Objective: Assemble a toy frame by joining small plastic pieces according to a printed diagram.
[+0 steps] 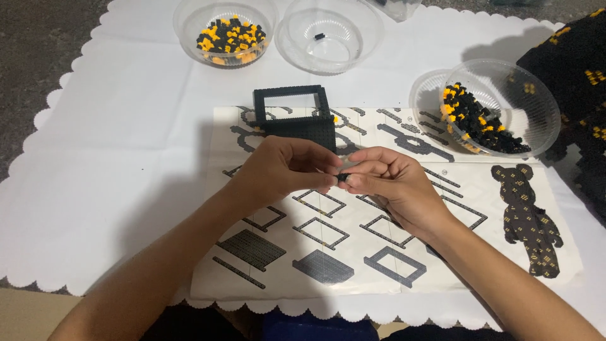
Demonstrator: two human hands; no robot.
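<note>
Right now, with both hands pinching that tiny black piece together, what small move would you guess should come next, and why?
Probably carry the small black brick, pinched between the left hand and the right hand, forward to the hollow black square brick frame. The frame stands open just beyond the fingertips on the printed paper instruction sheet, which pictures similar frames.
</note>
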